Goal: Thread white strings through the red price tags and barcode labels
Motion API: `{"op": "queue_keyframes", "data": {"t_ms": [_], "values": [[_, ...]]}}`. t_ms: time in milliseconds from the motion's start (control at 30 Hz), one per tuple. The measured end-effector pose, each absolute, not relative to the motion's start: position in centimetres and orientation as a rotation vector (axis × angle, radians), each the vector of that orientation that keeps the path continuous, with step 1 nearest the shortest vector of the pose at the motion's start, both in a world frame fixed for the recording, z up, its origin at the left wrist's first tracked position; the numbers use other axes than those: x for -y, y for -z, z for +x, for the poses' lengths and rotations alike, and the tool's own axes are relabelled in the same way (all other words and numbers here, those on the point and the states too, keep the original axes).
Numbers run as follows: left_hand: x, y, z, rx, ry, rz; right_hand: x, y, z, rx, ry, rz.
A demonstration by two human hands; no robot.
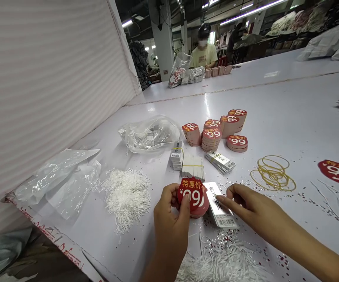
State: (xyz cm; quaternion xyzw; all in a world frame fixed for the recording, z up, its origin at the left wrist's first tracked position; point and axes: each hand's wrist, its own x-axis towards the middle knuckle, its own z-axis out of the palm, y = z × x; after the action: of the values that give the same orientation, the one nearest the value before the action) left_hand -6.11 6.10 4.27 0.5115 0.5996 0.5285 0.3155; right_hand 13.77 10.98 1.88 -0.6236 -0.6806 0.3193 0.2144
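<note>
My left hand [172,215] is closed on a red scalloped price tag [190,184] marked 99, thumb pressed on its face. More red tags [203,209] show right behind and under it; whether they are held too, I cannot tell. Just to the right lies a pile of white barcode hang tags [224,215]. My right hand [246,203] reaches over that pile with fingers apart, one fingertip at the top tag's printed face. In front of my hands, white strings [222,262] lie in a heap among red and silver specks.
Stacks of red tags [211,137], banded white tags [220,161] and a clear bag [152,135] stand beyond my hands. Yellow rubber bands [272,174] lie right, a string bundle [128,196] left. A co-worker [204,55] is across the table [289,105].
</note>
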Motion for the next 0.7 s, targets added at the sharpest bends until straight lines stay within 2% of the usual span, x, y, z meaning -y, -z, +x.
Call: {"op": "queue_keyframes", "data": {"t_ms": [167,400,700], "values": [[-5.3,-5.2,-6.5,-1.404,-1.375,1.122,-12.1,-1.2,13.4,1.908,-1.001,-1.678],[-4.3,-4.0,-6.7,-1.413,-1.336,1.051,-12.2,-1.1,14.3,1.879,-1.138,-1.628],[-3.2,-3.4,-5.6,-1.293,-1.284,0.882,-11.2,-1.3,15.5,1.811,-1.003,-1.707]]}}
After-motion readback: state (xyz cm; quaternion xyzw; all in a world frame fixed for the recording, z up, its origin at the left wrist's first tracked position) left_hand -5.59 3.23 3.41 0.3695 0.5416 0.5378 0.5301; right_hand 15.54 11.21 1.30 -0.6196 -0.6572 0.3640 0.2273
